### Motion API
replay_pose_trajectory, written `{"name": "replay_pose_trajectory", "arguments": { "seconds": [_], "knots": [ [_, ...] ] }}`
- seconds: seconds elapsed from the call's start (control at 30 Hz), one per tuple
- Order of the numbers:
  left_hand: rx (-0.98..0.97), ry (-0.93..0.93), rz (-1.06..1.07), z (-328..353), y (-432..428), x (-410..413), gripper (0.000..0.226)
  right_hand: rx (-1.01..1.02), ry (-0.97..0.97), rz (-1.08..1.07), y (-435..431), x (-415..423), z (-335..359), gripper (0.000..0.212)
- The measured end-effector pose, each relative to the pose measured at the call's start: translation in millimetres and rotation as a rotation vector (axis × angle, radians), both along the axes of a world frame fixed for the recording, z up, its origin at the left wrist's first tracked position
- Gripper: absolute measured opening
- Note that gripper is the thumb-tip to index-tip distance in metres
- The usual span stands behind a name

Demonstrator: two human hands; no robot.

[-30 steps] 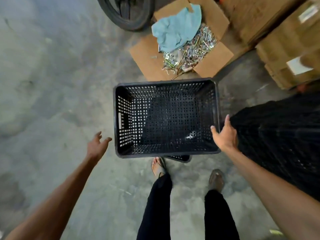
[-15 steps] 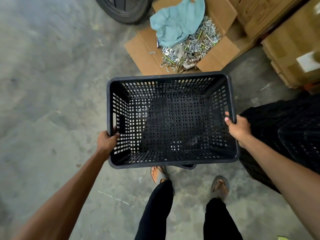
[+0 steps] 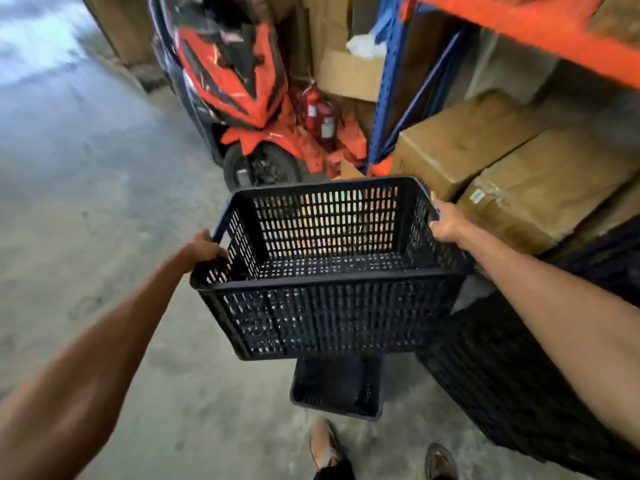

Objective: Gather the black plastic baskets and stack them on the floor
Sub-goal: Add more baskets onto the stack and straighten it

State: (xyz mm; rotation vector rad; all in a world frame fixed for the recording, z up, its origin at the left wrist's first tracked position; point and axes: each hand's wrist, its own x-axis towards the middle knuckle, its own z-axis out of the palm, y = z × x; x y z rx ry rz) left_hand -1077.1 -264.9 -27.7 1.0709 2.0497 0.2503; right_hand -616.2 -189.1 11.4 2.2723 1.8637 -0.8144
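Observation:
A black perforated plastic basket (image 3: pixel 329 299) is held up in the air in front of me, its opening upward and empty. My left hand (image 3: pixel 202 249) grips its left rim and my right hand (image 3: pixel 445 223) grips its right rim. Directly below it a smaller black basket (image 3: pixel 337 386) rests on the concrete floor, just ahead of my feet. More black basket mesh (image 3: pixel 512 393) lies along the right side, under my right forearm.
An orange and black scooter (image 3: pixel 242 98) is parked ahead on the left, with red fire extinguishers (image 3: pixel 320 116) beside it. A blue and orange rack (image 3: pixel 391 81) and cardboard boxes (image 3: pixel 485 161) fill the right. Concrete floor (image 3: pixel 86 220) spreads to the left.
Both hands have lifted the basket off the floor, uncovering the smaller basket beneath it. My view has swung up from the floor and the box of metal parts to the scooter and rack.

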Motion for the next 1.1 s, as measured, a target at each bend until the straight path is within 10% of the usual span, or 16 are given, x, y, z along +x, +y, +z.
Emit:
{"name": "replay_pose_trajectory", "arguments": {
  "seconds": [0.3, 0.47, 1.1],
  "knots": [
    [0.649, 0.205, -0.307, 294, 108, 60, 0.072, 0.481, -0.011, -0.061, 3, 64, 303, 0.076],
    [0.860, 0.107, -0.429, 399, 133, 145, 0.048, 0.734, -0.066, -0.231, -42, 141, 396, 0.061],
    [1.021, -0.080, -0.854, 415, 75, 539, 0.043, 0.795, -0.426, -0.747, -286, 445, 413, 0.050]
  ]
}}
